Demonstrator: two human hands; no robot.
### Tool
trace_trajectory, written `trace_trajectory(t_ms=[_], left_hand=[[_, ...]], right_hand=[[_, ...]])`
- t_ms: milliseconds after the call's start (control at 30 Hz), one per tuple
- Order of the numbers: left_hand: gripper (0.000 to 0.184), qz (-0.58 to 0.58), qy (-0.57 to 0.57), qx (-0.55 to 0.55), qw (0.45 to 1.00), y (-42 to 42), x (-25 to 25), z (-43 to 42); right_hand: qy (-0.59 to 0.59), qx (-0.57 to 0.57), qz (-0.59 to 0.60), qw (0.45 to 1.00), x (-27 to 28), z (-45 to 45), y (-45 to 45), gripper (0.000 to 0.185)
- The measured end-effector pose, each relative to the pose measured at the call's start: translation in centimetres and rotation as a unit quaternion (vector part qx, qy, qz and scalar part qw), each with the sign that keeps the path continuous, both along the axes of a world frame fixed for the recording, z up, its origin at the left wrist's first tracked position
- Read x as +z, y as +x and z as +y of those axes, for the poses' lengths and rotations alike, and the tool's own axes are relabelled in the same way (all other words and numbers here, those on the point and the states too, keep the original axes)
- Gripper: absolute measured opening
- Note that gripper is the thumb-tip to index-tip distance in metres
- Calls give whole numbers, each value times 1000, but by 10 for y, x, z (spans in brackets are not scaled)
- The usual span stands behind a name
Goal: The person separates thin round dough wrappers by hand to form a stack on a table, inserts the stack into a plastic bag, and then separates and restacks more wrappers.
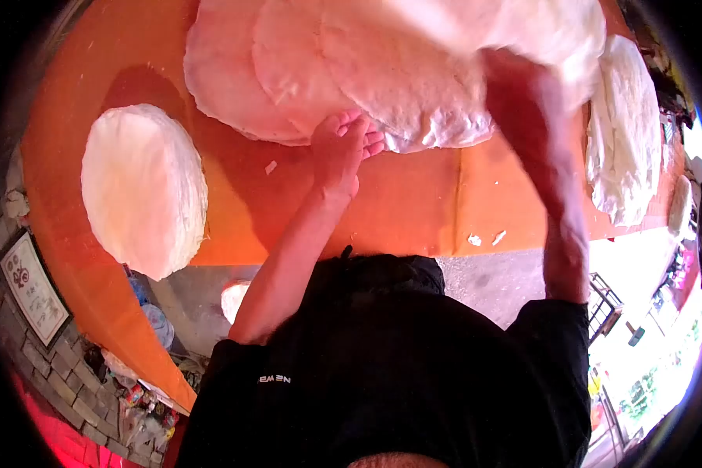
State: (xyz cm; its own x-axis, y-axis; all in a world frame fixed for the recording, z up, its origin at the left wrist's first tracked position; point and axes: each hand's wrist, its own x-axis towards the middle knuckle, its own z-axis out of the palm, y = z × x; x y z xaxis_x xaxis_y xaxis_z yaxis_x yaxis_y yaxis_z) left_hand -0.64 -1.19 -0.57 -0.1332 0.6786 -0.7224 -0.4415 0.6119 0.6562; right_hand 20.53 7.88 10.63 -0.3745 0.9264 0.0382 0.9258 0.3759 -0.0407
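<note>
Thin, soft white sheets (242, 70) with rounded outlines overlap across the far part of the orange table. What they are made of I cannot tell. At their near edge is my left hand (343, 140), fingers curled and thumb closed against the rim of a sheet. My right arm reaches farther over the layers. Its hand (515, 74) is smeared by motion, and its fingers are hidden by a blurred white sheet (476, 23) at the top. Bunched folds (444, 129) show along the near edge between both arms.
An oval stack of white sheets (140, 187) lies on the orange table (413, 195) at left; another folded white pile (624, 132) is at right. Small white scraps (474, 239) dot the near edge. A framed sign (33, 288) stands on the brick floor at lower left.
</note>
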Motion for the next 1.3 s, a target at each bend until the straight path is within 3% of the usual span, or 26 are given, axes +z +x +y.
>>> trace_trajectory(t_ms=[33, 100, 167, 333, 400, 500, 633, 767, 833, 900, 1033, 1100, 1133, 1200, 1233, 1267, 1300], left_hand=[[21, 1, -3, 0, 1000, -1, 0, -2], [12, -75, -1, 14, 997, -1, 3, -2], [12, -84, 5, -3, 996, -5, -1, 5], [12, -64, -33, -38, 997, 4, 3, 14], [11, 38, -5, -163, 986, 7, 8, 15], [11, -10, -12, -80, 997, 21, 12, 15], [10, -74, -60, -30, 995, 14, 11, 13], [8, -79, -6, 9, 997, 19, -4, 8], [8, -91, 17, 14, 996, 21, 1, 12], [10, -166, 70, 37, 983, 25, 6, 13], [13, -200, 127, 45, 970, 26, 13, 11], [18, -190, 117, 35, 974, 12, 17, 3], [17, -155, 85, 19, 984, 0, 13, -5], [17, -121, 59, 3, 991, -24, 10, -18], [17, -36, 44, -19, 998, -37, 11, -28], [17, 49, 25, -40, 998, -47, 12, -40], [17, 49, 24, -37, 998, -54, 11, -47]], right_hand=[[-67, -18, 54, 996, -28, -6, -7, 8], [-79, 40, 8, 996, -77, -16, -7, 14], [-87, -7, 62, 994, -82, -23, -7, 7], [-86, 29, 47, 995, -84, -23, 0, 11], [-74, 39, 46, 995, -71, -25, -10, 6], [-71, 44, 101, 991, -64, -26, -32, 7], [-31, 63, 189, 979, -86, -57, -25, 37], [-49, 13, 158, 986, -85, -75, -27, 51], [4, 25, 151, 988, -82, -78, -39, 55], [14, 26, 119, 992, -86, -78, -38, 48], [31, -11, 96, 995, -101, -61, -27, 31], [-17, 56, 59, 997, -97, -36, 0, 17], [51, 44, -3, 998, -109, -5, 45, 11], [20, -61, 32, 997, 12, 8, 9, 16], [41, -92, 72, 992, 60, 10, -2, 20], [66, -99, 94, 988, 93, 12, -12, 23], [154, -86, 57, 983, 93, 12, -20, 24]])
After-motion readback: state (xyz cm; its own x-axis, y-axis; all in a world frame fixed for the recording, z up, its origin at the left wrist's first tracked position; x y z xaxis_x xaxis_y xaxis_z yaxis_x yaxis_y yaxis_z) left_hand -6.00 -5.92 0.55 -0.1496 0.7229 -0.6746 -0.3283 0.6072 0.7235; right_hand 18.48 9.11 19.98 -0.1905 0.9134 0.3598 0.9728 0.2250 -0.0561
